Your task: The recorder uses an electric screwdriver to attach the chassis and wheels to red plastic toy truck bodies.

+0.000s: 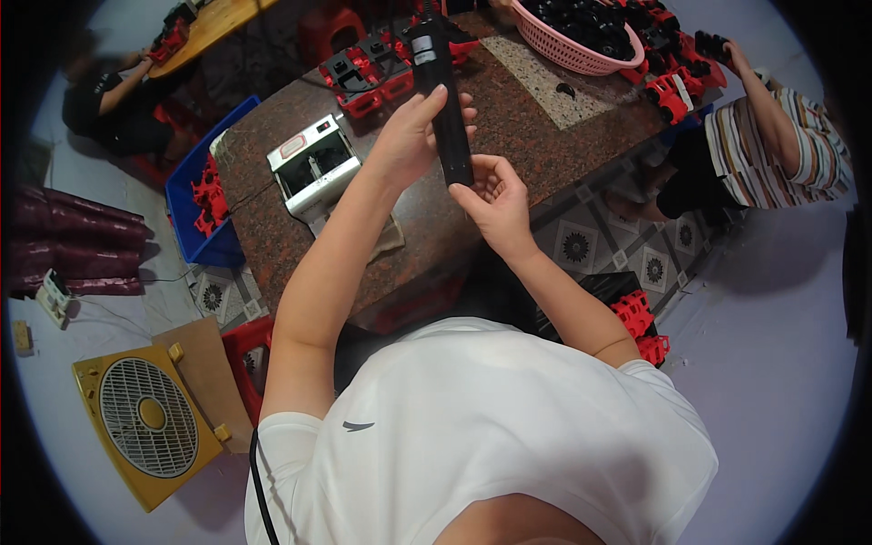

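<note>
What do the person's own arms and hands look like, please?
The left hand and right hand are bare, with no glove or watch showing. The forearms are bare too, below the short sleeves of a white shirt with a small dark mark on its chest. A black cable runs by the left sleeve.

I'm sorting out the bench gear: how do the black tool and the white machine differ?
The black tool is long and slim; the white machine is boxy, with a dark opening.
The black tool is held up by the left hand, with the right hand at its lower end; the white machine stands on the table.
Both bear pale labels.
</note>
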`<state>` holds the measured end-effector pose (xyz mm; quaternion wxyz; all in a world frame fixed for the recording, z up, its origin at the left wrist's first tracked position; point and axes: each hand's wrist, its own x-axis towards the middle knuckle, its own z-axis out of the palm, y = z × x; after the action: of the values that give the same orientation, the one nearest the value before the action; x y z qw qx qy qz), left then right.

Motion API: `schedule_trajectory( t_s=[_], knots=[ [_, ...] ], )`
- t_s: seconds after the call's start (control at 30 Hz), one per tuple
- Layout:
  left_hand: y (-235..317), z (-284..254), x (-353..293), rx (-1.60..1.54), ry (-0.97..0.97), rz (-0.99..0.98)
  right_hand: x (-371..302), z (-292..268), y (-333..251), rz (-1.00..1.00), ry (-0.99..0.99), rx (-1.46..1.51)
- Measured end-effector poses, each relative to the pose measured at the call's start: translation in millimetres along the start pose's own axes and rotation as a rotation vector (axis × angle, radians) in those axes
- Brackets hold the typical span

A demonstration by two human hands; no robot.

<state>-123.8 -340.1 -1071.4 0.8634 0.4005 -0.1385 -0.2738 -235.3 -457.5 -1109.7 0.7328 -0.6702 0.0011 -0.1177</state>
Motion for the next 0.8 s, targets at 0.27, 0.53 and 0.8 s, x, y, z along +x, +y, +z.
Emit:
schedule_trajectory(
  t_s=[0.27,0.53,0.8],
  knots=[
    [11,-17,2,-0.249,-0.038,-0.022,7,17,-6,0.162,-0.118,0.301],
    [25,-6,-14,-0.137,0.157,0.019,9,32,-8,0.205,-0.248,0.371],
    [19,-25,-14,-0.207,0.130,0.052,12,43,-1,0.000,-0.086,0.083]
  ],
)
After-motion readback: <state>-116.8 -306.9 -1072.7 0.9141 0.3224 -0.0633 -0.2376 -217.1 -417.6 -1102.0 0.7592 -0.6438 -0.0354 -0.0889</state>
